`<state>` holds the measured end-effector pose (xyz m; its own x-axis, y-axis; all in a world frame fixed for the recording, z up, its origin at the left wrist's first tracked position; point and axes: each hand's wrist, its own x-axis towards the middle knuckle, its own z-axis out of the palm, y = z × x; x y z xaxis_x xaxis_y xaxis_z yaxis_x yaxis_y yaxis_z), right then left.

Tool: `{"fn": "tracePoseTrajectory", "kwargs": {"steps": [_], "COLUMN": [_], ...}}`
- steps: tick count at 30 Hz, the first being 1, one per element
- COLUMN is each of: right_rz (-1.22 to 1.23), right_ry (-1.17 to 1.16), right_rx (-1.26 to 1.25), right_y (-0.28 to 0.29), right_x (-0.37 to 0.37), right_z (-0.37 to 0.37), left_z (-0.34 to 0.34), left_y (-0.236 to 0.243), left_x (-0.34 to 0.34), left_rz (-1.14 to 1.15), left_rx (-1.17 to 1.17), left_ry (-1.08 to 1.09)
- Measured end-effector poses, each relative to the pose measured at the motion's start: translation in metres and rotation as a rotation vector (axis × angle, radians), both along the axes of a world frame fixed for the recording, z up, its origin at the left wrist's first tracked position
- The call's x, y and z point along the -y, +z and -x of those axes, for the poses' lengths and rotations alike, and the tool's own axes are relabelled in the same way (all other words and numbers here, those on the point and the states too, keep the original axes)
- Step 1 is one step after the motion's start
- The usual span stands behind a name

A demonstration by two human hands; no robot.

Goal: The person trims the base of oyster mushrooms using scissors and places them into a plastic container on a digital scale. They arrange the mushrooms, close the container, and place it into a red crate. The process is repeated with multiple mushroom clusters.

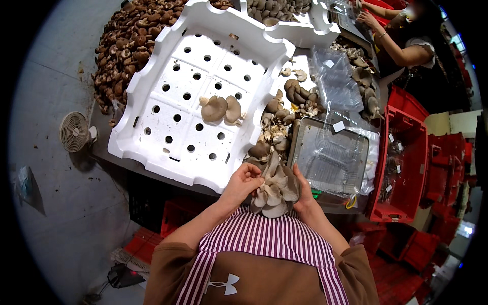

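A cluster of grey oyster mushrooms (275,190) is held close to my apron, at the table's near edge. My right hand (303,193) is closed around the cluster's right side; its fingers lie partly behind the caps. From the left, my left hand (245,181) pinches at the cluster's edge, and the bit between thumb and finger is too small to make out. Beyond the cluster lies a pile of loose oyster mushrooms (274,129). Left of it stands a white foam crate (203,168) with holes in its floor, and a few oyster mushrooms (214,109) inside.
Clear plastic trays (330,157) lie right of the pile, with more stacked clear packs (333,76) behind. Brown mushrooms (134,43) are heaped far left. A red crate (401,168) stands at the right, a small fan (75,132) at the left. Another person (406,46) works far right.
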<state>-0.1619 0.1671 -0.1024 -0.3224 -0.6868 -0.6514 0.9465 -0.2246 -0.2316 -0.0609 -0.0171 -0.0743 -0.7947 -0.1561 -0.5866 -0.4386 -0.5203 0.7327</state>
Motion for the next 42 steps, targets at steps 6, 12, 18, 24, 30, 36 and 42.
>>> {"fn": "tracePoseTrajectory", "kwargs": {"steps": [6,12,18,24,30,36,42], "right_rz": [0.025,-0.102,-0.013,-0.068,0.036,0.159,-0.004], "right_ry": [0.046,0.019,-0.022,-0.006,-0.016,-0.123,-0.176], "right_rx": [-0.034,0.036,0.052,0.062,0.092,0.238,-1.479], "right_y": [-0.003,-0.007,-0.026,-0.02,-0.025,-0.035,-0.013], "right_x": [0.0,0.0,-0.007,-0.005,-0.005,-0.011,0.009], "right_z": [-0.001,0.002,0.005,0.01,0.011,0.01,0.017], "left_z": [0.002,0.002,-0.004,0.009,0.019,0.025,0.027], "left_y": [-0.006,-0.012,-0.023,0.017,0.007,0.004,-0.032], "left_x": [0.015,0.012,0.007,0.018,0.026,0.021,0.011], "left_rz": [0.072,-0.259,-0.41,0.298,0.426,0.32,-0.597], "left_rx": [-0.038,0.015,-0.011,-0.14,-0.2,-0.236,-0.158], "left_ry": [-0.192,-0.025,0.191,-0.293,-0.427,-0.385,0.081]}}
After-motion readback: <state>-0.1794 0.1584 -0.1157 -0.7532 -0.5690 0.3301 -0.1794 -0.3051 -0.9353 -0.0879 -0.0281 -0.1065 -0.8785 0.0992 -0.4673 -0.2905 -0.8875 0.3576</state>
